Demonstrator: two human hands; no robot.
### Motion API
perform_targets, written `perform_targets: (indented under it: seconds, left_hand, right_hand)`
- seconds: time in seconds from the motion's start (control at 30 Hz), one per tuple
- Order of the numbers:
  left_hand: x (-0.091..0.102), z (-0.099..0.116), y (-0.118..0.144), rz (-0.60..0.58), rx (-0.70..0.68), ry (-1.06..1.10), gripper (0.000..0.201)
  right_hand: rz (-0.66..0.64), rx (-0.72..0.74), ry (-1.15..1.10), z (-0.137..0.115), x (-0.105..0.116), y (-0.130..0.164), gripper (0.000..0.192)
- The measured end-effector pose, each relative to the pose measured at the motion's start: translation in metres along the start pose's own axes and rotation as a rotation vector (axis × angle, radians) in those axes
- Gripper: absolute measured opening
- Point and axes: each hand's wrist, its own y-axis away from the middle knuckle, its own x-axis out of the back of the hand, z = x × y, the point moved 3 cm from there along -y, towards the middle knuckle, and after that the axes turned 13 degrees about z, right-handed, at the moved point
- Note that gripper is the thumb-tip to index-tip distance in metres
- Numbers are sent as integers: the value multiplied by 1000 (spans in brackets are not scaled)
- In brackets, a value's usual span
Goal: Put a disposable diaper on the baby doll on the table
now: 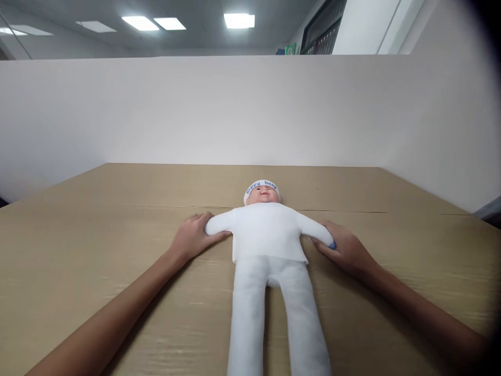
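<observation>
While the left hand (192,236) was closed around one sleeve end and the right hand (346,249) around the other, a white-clad baby doll (270,245) was recorded lying face-up, arms spread, on the cardboard-covered tabletop (78,245).

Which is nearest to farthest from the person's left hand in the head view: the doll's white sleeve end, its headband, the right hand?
1. White sleeve end of the cloth baby doll: gripped by the left hand, on the doll's left-of-picture side.
2. White headband with blue lettering: up and to the right, on the doll's head.
3. Right hand: across the doll's torso, at the other sleeve.
</observation>
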Motion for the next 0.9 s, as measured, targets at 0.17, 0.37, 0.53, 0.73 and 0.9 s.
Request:
perform_targets:
  seconds: [0.17,0.37,0.53,0.73,0.9]
  left_hand:
    - [-28,-23,-49,142,-27,-47,75]
    - [-51,-51,-96,190,-72,14,65]
    - [-56,-66,-102,155,-74,114,59]
    - [-52,-65,-98,161,-98,121,58]
    - [-48,-63,-85,147,-92,90,59]
  right_hand:
    - [117,50,38,24,-28,-59,37]
    - [189,15,76,56,-49,-110,42]
    - [150,-9,69,72,-55,-116,62]
    - [182,32,35,78,-56,-115,68]
    - [249,22,5,74,-57,-108,65]
